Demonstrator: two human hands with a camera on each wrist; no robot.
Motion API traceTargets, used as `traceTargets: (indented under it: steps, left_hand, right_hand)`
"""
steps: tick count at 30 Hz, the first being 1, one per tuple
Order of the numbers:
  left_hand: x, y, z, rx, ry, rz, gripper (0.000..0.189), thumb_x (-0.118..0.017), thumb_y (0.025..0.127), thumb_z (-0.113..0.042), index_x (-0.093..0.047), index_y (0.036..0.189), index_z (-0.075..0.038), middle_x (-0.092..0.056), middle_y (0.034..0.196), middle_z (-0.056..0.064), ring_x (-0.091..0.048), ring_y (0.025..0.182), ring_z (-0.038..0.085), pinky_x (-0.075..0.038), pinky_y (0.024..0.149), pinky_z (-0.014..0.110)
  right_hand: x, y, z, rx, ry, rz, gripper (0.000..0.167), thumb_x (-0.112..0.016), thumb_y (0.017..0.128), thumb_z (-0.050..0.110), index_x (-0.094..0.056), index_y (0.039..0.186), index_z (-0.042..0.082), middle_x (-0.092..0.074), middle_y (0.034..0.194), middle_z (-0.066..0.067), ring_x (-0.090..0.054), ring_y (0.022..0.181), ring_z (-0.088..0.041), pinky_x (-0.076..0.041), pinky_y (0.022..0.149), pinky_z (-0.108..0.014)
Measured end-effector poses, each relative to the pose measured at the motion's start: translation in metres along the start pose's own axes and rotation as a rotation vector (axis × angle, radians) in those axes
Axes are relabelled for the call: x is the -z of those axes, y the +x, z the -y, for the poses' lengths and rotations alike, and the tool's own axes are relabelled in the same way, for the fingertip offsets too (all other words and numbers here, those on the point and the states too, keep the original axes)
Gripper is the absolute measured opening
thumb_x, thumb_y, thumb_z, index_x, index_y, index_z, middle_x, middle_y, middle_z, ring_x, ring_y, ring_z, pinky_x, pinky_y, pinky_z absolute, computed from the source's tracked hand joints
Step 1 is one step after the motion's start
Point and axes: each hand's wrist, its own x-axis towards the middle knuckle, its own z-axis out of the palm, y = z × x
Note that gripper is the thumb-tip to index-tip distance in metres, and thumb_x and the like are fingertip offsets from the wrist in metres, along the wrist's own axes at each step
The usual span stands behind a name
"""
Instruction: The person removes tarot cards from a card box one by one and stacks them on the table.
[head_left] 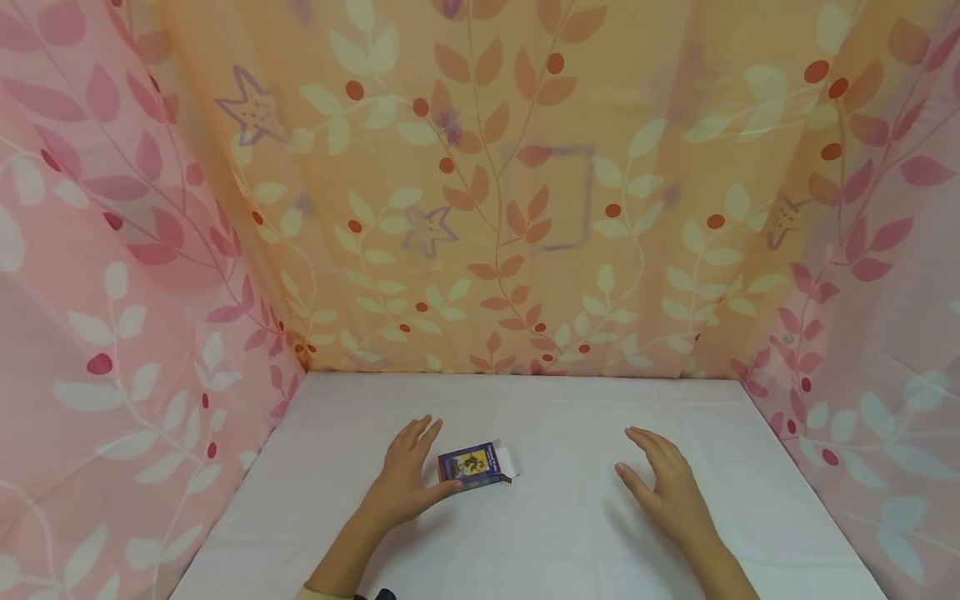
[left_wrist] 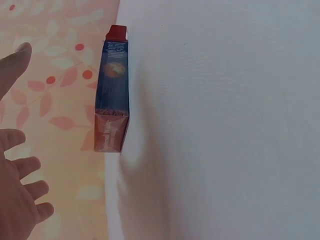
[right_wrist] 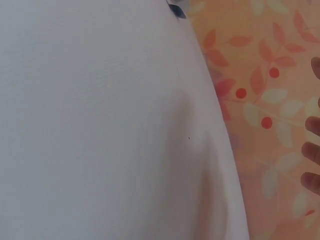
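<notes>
A small blue card box (head_left: 471, 462) with a yellow picture lies flat on the white table, its white end flap (head_left: 507, 461) folded out to the right. My left hand (head_left: 406, 482) hovers just left of it, fingers spread, with the thumb over its front edge in the head view. In the left wrist view the box's blue side (left_wrist: 114, 75) and reddish end show, and the fingers (left_wrist: 31, 166) are apart from it. Well to the right, my right hand (head_left: 670, 487) hangs above the table, holding nothing. Only its fingertips (right_wrist: 312, 152) enter the right wrist view.
The white table (head_left: 555, 533) meets a yellow leaf-patterned curtain (head_left: 495, 208) at the back. Pink leaf-patterned cloth stands along the left (head_left: 112, 333) and right (head_left: 885, 350) sides. Part of a dark object (head_left: 386, 594) shows by the left wrist.
</notes>
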Motion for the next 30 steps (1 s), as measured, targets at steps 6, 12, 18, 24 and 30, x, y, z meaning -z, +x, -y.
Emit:
traceTargets:
  steps: [6, 12, 18, 24, 30]
  left_hand:
    - [-0.005, 0.006, -0.005, 0.003, -0.042, 0.027, 0.107, -0.078, 0.076, -0.069, -0.033, 0.161, -0.021, -0.028, 0.168, 0.004, -0.022, 0.154, 0.034, -0.024, 0.120, 0.064]
    - [-0.008, 0.012, -0.007, -0.009, -0.070, 0.062, 0.107, -0.079, 0.076, -0.068, -0.033, 0.161, -0.020, -0.030, 0.167, 0.005, -0.024, 0.153, 0.033, -0.028, 0.120, 0.062]
    - [-0.014, 0.015, -0.004, -0.013, -0.094, 0.071, 0.107, -0.080, 0.076, -0.066, -0.034, 0.160, -0.019, -0.032, 0.166, 0.004, -0.027, 0.152, 0.031, -0.032, 0.118, 0.061]
    - [-0.022, 0.020, -0.003, 0.002, -0.129, 0.094, 0.105, -0.083, 0.075, -0.063, -0.035, 0.160, -0.021, -0.036, 0.163, 0.004, -0.031, 0.150, 0.030, -0.035, 0.117, 0.059]
    - [-0.033, 0.026, 0.000, 0.039, -0.108, 0.147, 0.105, -0.082, 0.075, -0.064, -0.034, 0.160, -0.024, -0.038, 0.162, 0.005, -0.034, 0.149, 0.030, -0.038, 0.115, 0.059]
  right_hand:
    - [-0.004, 0.003, 0.007, -0.012, 0.010, 0.007, 0.061, -0.084, 0.086, 0.021, -0.060, 0.141, 0.012, -0.062, 0.139, -0.009, -0.053, 0.130, -0.030, -0.035, 0.109, -0.042]
    - [-0.010, 0.009, 0.015, -0.034, 0.053, 0.028, 0.058, -0.080, 0.089, 0.025, -0.058, 0.142, 0.014, -0.061, 0.140, -0.007, -0.051, 0.133, -0.030, -0.037, 0.108, -0.051]
    - [-0.017, 0.013, 0.020, -0.056, 0.088, 0.061, 0.055, -0.077, 0.092, 0.029, -0.058, 0.143, 0.018, -0.059, 0.141, -0.005, -0.049, 0.134, -0.031, -0.038, 0.107, -0.058]
    - [-0.024, 0.018, 0.026, -0.069, 0.115, 0.084, 0.053, -0.076, 0.094, 0.032, -0.058, 0.142, 0.019, -0.059, 0.142, -0.003, -0.049, 0.135, -0.029, -0.039, 0.109, -0.056]
    - [-0.034, 0.024, 0.034, -0.060, 0.156, 0.089, 0.050, -0.076, 0.094, 0.031, -0.061, 0.138, 0.016, -0.060, 0.140, -0.004, -0.051, 0.133, -0.030, -0.040, 0.108, -0.058]
